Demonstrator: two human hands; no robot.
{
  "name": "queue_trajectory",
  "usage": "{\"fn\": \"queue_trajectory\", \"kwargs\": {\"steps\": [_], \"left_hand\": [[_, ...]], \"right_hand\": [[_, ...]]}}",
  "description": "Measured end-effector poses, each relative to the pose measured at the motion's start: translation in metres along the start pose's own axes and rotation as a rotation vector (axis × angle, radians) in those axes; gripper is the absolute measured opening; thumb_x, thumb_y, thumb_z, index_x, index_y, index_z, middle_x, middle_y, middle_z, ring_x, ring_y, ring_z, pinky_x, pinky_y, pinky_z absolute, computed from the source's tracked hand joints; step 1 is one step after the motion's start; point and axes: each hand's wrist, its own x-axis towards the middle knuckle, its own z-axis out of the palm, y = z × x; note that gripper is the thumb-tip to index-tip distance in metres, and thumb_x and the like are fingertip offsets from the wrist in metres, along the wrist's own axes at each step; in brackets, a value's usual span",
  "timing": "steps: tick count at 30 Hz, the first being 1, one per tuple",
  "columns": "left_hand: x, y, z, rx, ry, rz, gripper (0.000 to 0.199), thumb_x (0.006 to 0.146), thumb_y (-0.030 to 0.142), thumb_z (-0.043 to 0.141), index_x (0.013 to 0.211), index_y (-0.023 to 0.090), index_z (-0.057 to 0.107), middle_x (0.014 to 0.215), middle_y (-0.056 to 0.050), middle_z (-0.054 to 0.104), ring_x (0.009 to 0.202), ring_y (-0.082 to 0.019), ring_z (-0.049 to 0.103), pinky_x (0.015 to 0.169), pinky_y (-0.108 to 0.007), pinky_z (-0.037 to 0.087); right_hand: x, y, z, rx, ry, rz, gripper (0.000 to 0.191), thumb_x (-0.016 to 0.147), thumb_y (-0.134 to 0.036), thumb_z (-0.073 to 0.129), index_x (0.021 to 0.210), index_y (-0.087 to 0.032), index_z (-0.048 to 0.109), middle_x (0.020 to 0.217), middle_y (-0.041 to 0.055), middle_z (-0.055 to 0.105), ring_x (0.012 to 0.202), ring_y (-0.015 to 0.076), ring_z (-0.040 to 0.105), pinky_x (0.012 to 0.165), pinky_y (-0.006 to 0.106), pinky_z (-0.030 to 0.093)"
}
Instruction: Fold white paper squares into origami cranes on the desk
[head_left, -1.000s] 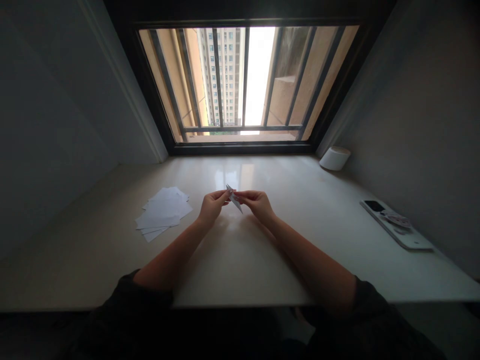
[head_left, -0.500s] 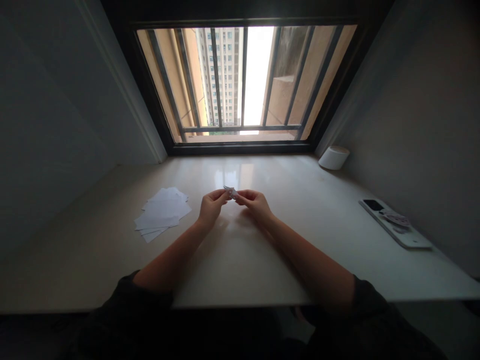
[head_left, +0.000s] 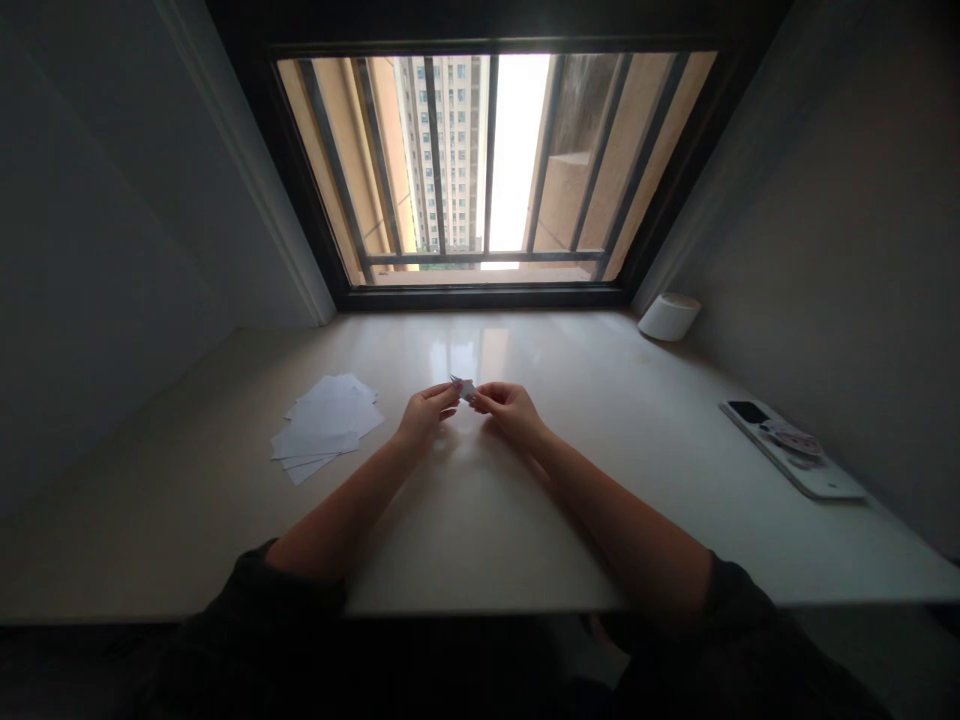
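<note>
A small piece of folded paper (head_left: 466, 389), whitish-grey with a pointed tip at its upper left, is held between my two hands above the table. My left hand (head_left: 427, 413) pinches its left side between thumb and fingers. From the other side, my right hand (head_left: 510, 405) grips its right end with thumb and forefinger. The fingers cover much of the paper, so its full shape does not show. Left of my hands, a loose pile of white paper sheets (head_left: 326, 425) lies fanned out on the table.
The pale, glossy table (head_left: 480, 540) runs up to a barred window (head_left: 487, 298). A white cylindrical object (head_left: 670, 317) sits at the back right by the wall. Nearer on the right lies a white phone (head_left: 832, 480) with a round attachment on its back.
The folded paper has turned slightly and sits a touch lower. My left fingers have shifted their hold on it; my right hand has barely moved.
</note>
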Motion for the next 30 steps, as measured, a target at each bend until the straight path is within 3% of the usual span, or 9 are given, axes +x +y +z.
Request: {"fn": "queue_trajectory", "kwargs": {"steps": [5, 9, 16, 18, 22, 26, 30], "left_hand": [[-0.004, 0.003, 0.002, 0.143, -0.013, 0.168, 0.041, 0.067, 0.05, 0.069, 0.093, 0.02, 0.073, 0.098, -0.009, 0.07, 0.087, -0.02, 0.059, 0.075, -0.03, 0.041], [-0.002, 0.003, 0.001, 0.149, 0.009, 0.142, 0.042, 0.068, 0.052, 0.067, 0.093, 0.019, 0.073, 0.089, -0.009, 0.071, 0.083, -0.02, 0.06, 0.074, -0.03, 0.042], [0.003, -0.001, -0.003, 0.066, 0.001, 0.12, 0.045, 0.066, 0.053, 0.068, 0.095, 0.018, 0.072, 0.093, -0.009, 0.07, 0.088, -0.021, 0.061, 0.078, -0.032, 0.043], [0.002, -0.001, -0.002, 0.047, 0.018, 0.105, 0.046, 0.067, 0.053, 0.067, 0.097, 0.017, 0.071, 0.094, -0.01, 0.07, 0.091, -0.022, 0.062, 0.078, -0.033, 0.044], [-0.002, -0.001, 0.003, 0.155, -0.031, 0.091, 0.046, 0.071, 0.055, 0.062, 0.093, 0.015, 0.071, 0.094, -0.013, 0.07, 0.093, -0.024, 0.062, 0.08, -0.036, 0.044], [-0.006, 0.001, 0.007, 0.148, -0.046, 0.136, 0.046, 0.074, 0.057, 0.057, 0.088, 0.015, 0.071, 0.089, -0.012, 0.07, 0.088, -0.023, 0.063, 0.08, -0.037, 0.046], [-0.003, 0.004, 0.004, 0.137, 0.008, 0.151, 0.045, 0.073, 0.056, 0.058, 0.086, 0.015, 0.071, 0.084, -0.009, 0.07, 0.084, -0.022, 0.063, 0.076, -0.035, 0.046]], "right_hand": [[-0.001, -0.001, 0.001, -0.067, 0.028, -0.049, 0.028, 0.062, -0.044, 0.074, 0.066, -0.017, 0.065, 0.064, 0.0026, 0.066, 0.062, 0.0155, 0.06, 0.061, 0.027, 0.046], [-0.002, -0.004, 0.001, -0.044, 0.007, -0.081, 0.028, 0.061, -0.043, 0.074, 0.068, -0.017, 0.066, 0.065, 0.003, 0.066, 0.063, 0.0159, 0.06, 0.063, 0.029, 0.046], [-0.003, -0.003, 0.004, -0.124, 0.038, -0.113, 0.029, 0.068, -0.045, 0.07, 0.073, -0.017, 0.067, 0.069, 0.0037, 0.067, 0.064, 0.0163, 0.06, 0.062, 0.029, 0.046], [-0.005, -0.005, 0.002, -0.247, 0.129, -0.213, 0.027, 0.074, -0.045, 0.065, 0.078, -0.018, 0.068, 0.073, 0.0044, 0.067, 0.066, 0.0169, 0.06, 0.064, 0.03, 0.047], [-0.008, -0.014, -0.007, -0.712, 0.281, -0.587, 0.017, 0.083, -0.035, 0.058, 0.086, -0.023, 0.07, 0.081, 0.0045, 0.068, 0.077, 0.0189, 0.057, 0.076, 0.035, 0.043], [-0.009, -0.018, -0.011, -1.025, 0.213, -0.817, 0.015, 0.085, -0.026, 0.056, 0.093, -0.027, 0.07, 0.083, 0.0035, 0.067, 0.08, 0.0199, 0.053, 0.075, 0.036, 0.039], [-0.012, -0.021, -0.007, -1.062, 0.06, -0.906, 0.021, 0.085, -0.027, 0.056, 0.105, -0.027, 0.066, 0.091, 0.0045, 0.066, 0.086, 0.0208, 0.051, 0.079, 0.037, 0.041]]}}
